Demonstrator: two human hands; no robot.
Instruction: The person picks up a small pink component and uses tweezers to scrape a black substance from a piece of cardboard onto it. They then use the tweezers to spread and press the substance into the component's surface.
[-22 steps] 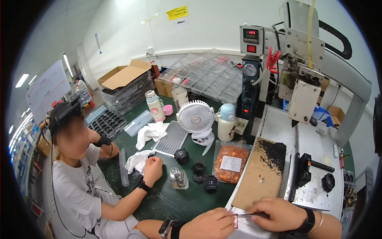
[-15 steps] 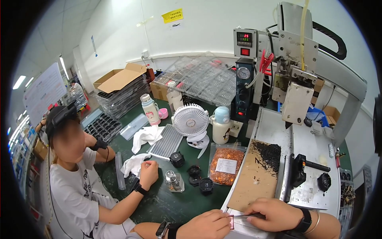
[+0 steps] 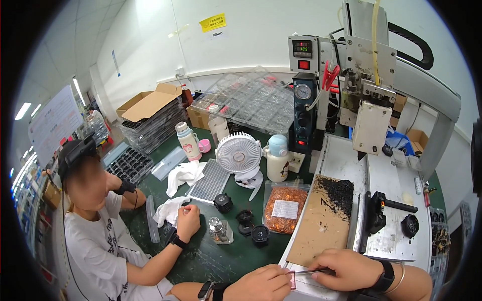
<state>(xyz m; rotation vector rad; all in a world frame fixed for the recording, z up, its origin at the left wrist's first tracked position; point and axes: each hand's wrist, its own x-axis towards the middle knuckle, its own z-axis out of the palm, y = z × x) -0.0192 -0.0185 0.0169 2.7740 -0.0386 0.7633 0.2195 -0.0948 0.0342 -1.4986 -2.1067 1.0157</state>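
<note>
At the front edge of the white machine bed, my left hand (image 3: 263,283) is closed, its fingertips pinching a small flat piece with a pinkish-red edge (image 3: 292,281). My right hand (image 3: 344,271) grips slim dark metal tweezers (image 3: 314,272), with their tip pointing left at that piece. My left fingers cover most of the piece, so its full shape is hidden. Just beyond both hands lies a brown cardboard sheet (image 3: 314,236), smeared with black residue (image 3: 339,195) at its far right corner.
A dispensing machine head (image 3: 371,125) overhangs the bed, which carries a black fixture (image 3: 376,215). Left are a bag of copper-coloured parts (image 3: 285,208), black round parts (image 3: 260,235), a glass bottle (image 3: 220,231) and a white fan (image 3: 240,155). A co-worker's hand (image 3: 188,220) rests on the green table.
The view has shifted slightly. Both hands keep their place and grip, and the upper row of the machine's display reads differently.
</note>
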